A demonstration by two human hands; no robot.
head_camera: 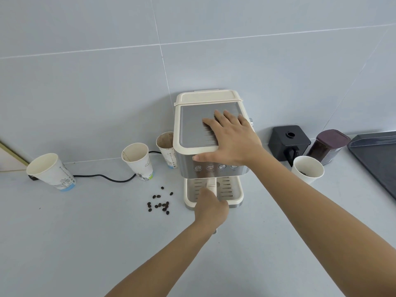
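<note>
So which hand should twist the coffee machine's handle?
Left. The left hand grips the handle over the drip tray; the right hand lies flat on top of the coffee machine, probably steadying it.

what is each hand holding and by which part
The left hand grips the portafilter by its handle. The right hand grips nothing; it lies flat on top of the coffee machine.

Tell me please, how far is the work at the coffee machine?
Done: nothing certain shows. In hand: the right hand presses flat on the coffee machine while the left hand grips its cream handle above the drip tray. Left: no cup stands on the tray, and spilled beans lie on the counter.
</note>
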